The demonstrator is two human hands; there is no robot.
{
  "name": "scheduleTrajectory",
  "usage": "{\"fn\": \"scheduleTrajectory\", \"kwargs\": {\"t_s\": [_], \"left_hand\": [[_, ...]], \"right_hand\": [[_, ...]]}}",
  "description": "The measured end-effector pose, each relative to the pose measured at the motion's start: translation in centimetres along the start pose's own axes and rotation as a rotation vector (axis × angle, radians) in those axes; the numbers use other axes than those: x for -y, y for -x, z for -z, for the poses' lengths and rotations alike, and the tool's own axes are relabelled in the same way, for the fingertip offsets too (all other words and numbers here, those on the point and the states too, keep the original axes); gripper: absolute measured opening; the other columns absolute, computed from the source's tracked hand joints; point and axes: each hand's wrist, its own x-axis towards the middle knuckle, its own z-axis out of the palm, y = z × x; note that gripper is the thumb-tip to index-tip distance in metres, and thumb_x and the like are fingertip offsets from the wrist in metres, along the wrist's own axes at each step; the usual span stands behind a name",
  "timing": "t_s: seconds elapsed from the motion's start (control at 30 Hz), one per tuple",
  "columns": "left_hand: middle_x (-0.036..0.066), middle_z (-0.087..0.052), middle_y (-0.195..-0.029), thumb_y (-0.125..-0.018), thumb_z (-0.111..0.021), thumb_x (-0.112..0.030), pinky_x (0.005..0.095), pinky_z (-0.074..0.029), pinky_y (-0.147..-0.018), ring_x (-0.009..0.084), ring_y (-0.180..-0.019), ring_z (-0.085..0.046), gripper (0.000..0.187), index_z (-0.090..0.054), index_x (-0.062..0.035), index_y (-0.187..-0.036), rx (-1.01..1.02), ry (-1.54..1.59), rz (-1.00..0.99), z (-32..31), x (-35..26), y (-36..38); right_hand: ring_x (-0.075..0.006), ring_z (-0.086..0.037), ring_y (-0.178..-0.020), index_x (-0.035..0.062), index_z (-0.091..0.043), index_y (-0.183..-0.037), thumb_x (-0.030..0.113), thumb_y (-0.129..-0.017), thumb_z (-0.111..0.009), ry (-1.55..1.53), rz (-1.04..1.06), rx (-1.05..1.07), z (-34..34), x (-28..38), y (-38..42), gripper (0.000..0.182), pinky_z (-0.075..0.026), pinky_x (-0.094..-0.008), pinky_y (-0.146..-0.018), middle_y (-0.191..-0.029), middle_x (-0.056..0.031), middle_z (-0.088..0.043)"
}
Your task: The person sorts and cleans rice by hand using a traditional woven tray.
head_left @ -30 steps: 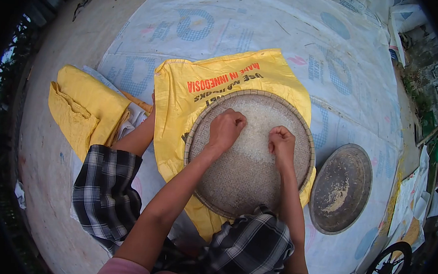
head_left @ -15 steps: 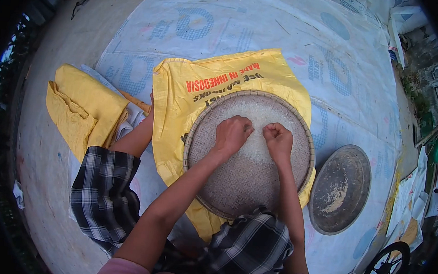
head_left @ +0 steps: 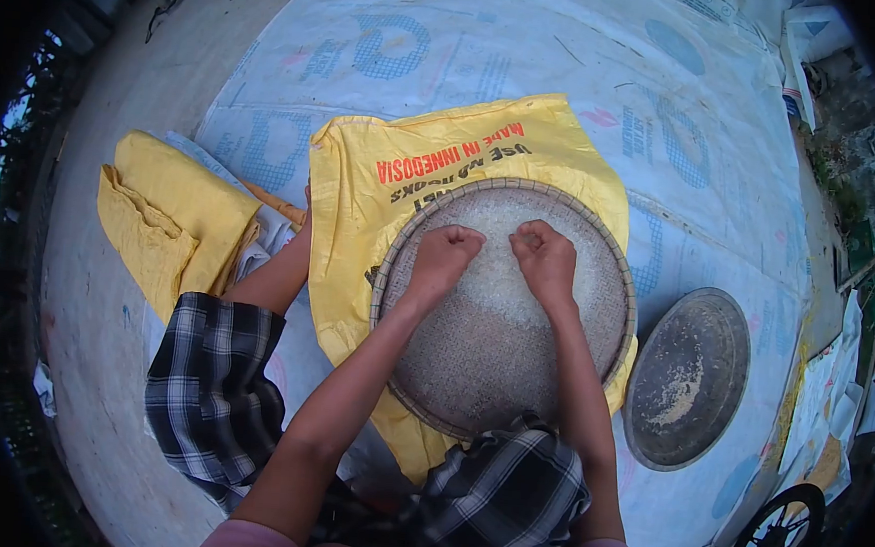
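A round woven bamboo tray (head_left: 631, 310) rests in front of me, with pale, rice-like grains (head_left: 504, 296) spread across its far half. Just above these grains is my left hand (head_left: 445, 260), its thumb and fingers pinched together. Facing it across a small gap, my right hand (head_left: 546, 264) is pinched in the same way. Anything between the fingertips is too small to make out. Beneath the tray lies a yellow printed sack (head_left: 350, 228), partly hidden by it.
To the right stands a dark round basin (head_left: 722, 341) with a little pile of husk-like grains (head_left: 683, 394). A folded yellow sack (head_left: 177, 192) lies at the left. White printed sheeting (head_left: 531, 49) covers the ground. A black wheel (head_left: 774, 540) is at lower right.
My left hand has shifted slightly left, and my right hand has moved up and a little left. Both remain pinched over the grains. The whole view has shifted slightly.
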Motion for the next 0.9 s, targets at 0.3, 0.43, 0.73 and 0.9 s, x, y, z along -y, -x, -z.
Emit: {"fn": "scheduleTrajectory", "kwargs": {"t_s": [0.3,0.43,0.73,0.9], "left_hand": [[0.014,-0.068,-0.076,-0.077,-0.075,-0.02,0.032,-0.05,-0.061,0.0213,-0.066,-0.066,0.019,-0.072,-0.0053,-0.089,-0.151,-0.715,-0.553,-2.3,1.3,-0.5],[0.012,-0.069,-0.078,-0.079,-0.074,-0.019,0.0302,-0.049,-0.061,0.0185,-0.066,-0.065,0.017,-0.071,-0.0038,-0.086,-0.127,-0.542,-0.339,-2.1,0.3,0.0],[0.003,-0.065,-0.069,-0.082,-0.07,-0.017,0.0241,-0.048,-0.061,0.0094,-0.062,-0.059,0.019,-0.069,0.0016,-0.084,-0.086,-0.321,-0.212,0.3,0.9,-0.1],[0.011,-0.068,-0.072,-0.078,-0.071,-0.018,0.0313,-0.05,-0.063,0.0175,-0.066,-0.066,0.017,-0.069,-0.0011,-0.082,-0.127,-0.669,-0.417,-1.2,1.4,0.0]], "right_hand": [[-0.0118,-0.052,-0.046,0.0032,-0.063,-0.079,0.008,-0.08,-0.065,-1.148,-0.431,0.212,3.6,-1.3,0.0,0.005,-0.038,-0.0255,-0.044,-0.06,-0.0038,-0.06],[-0.0101,-0.048,-0.045,0.0034,-0.063,-0.076,0.008,-0.078,-0.066,-0.546,-0.322,0.125,1.5,-0.6,0.8,0.006,-0.036,-0.0254,-0.043,-0.058,-0.0021,-0.057],[-0.0095,-0.052,-0.048,0.0024,-0.067,-0.08,0.008,-0.078,-0.068,-0.574,-0.306,0.082,1.6,0.7,1.0,0.006,-0.037,-0.0242,-0.046,-0.059,-0.0011,-0.058],[-0.0084,-0.05,-0.048,0.0023,-0.066,-0.079,0.01,-0.078,-0.07,-0.702,-0.375,0.138,2.4,-1.2,1.7,0.008,-0.036,-0.0237,-0.045,-0.06,-0.0012,-0.058]]}}
